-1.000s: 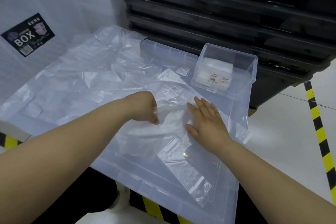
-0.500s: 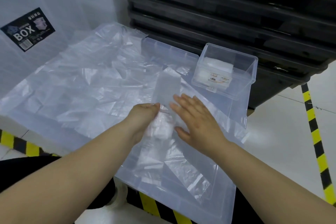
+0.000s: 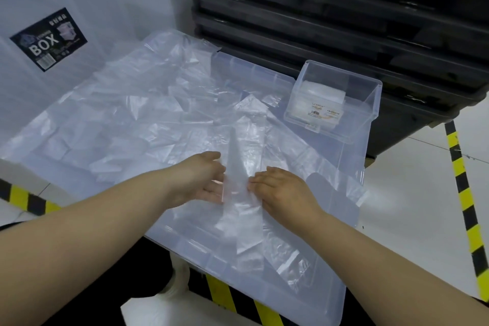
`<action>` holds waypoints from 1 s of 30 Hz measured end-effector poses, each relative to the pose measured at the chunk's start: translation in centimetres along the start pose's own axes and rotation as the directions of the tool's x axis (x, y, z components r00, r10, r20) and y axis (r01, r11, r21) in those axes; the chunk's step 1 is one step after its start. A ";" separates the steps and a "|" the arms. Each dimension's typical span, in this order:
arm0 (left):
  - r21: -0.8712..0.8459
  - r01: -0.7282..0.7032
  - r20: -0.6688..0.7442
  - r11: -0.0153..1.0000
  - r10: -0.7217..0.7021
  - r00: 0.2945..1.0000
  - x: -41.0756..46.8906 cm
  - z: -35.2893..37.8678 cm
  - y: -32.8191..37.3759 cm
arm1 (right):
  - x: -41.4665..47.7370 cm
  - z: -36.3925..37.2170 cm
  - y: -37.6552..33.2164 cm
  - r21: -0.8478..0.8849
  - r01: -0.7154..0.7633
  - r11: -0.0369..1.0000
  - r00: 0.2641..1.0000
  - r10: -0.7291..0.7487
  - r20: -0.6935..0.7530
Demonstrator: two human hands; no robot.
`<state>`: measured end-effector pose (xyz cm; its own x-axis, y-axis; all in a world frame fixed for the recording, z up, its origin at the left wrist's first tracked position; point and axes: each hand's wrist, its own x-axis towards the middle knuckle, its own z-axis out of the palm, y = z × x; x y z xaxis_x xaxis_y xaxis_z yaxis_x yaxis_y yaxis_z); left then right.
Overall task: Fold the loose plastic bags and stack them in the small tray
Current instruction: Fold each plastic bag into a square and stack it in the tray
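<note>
Plastic bag (image 3: 247, 164) lies as a long narrow strip on the clear lid (image 3: 341, 222) that serves as the table here, in front of the small tray (image 3: 366, 106) and to its left, well apart from it. One long flap of the bag stands up along the middle, so the lengthwise fold is half made. Left hand (image 3: 205, 180) is at the near end of that flap, fingers behind the film and thumb on the near side, grasping it. Right hand (image 3: 281, 188) sits knuckles up just beside it, fingers curled down on the bag's right edge; looks like a pinch, though the tips are hidden under the plastic. The small tray is upright on the lid's far right corner and holds a stack of folded bags (image 3: 324, 92), low, with room above it. Loose bags (image 3: 127, 119) are heaped left of the tray, many unfolded. Black crates (image 3: 344, 16) are stacked behind the tray; a white box with a BOX label (image 3: 49, 40) stands far left of it; yellow-black tape (image 3: 461, 185) runs on the floor to its right. Step, as I judge it: mid-fold on one bag, task far from done. Next move calls for laying the flap flat, pressing out trapped air, then folding end over end short enough to fit the tray. Thin film is slippery and springs back, so the crease needs holding down.
</note>
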<state>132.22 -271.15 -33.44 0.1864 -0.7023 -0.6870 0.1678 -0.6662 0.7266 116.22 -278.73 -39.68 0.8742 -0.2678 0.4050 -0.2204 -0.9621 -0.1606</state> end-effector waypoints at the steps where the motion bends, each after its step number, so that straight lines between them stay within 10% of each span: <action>1: 0.092 -0.017 0.008 0.996 0.016 1.000 -0.2 -0.5 -0.3 | -0.1 0.0 0.0 0.008 -0.006 1.000 1.000 0.006 0.002; 4: 0.494 -0.243 0.075 0.834 0.238 0.968 -0.3 -1.4 -1.6 | -0.1 0.1 -0.1 0.038 -0.023 0.999 1.000 0.023 0.003; 8: 0.907 -0.422 0.317 -0.015 0.686 0.655 0.7 -1.9 -3.8 | -0.1 0.2 -0.2 0.066 -0.051 0.996 0.999 0.052 -0.009; 10: 0.880 -0.453 0.402 -0.145 0.735 0.545 1.3 -2.0 -4.9 | -0.2 0.1 -0.4 0.069 -0.072 0.995 0.997 0.073 -0.006; 26: 0.782 -0.614 0.512 -0.108 0.672 0.535 1.8 -1.4 -5.3 | -0.6 0.1 -1.6 0.094 0.005 0.996 1.000 -0.006 0.017; 30: 0.750 -0.659 0.436 0.057 0.706 0.558 2.0 -1.4 -5.6 | -0.5 -0.7 -1.7 0.265 -0.212 0.941 0.968 0.165 0.189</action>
<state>133.05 -268.47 -38.88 -0.1996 -0.9716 0.1268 -0.8393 0.2363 0.4896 115.84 -276.95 -39.00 0.8916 -0.4085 0.1953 -0.2782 -0.8345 -0.4756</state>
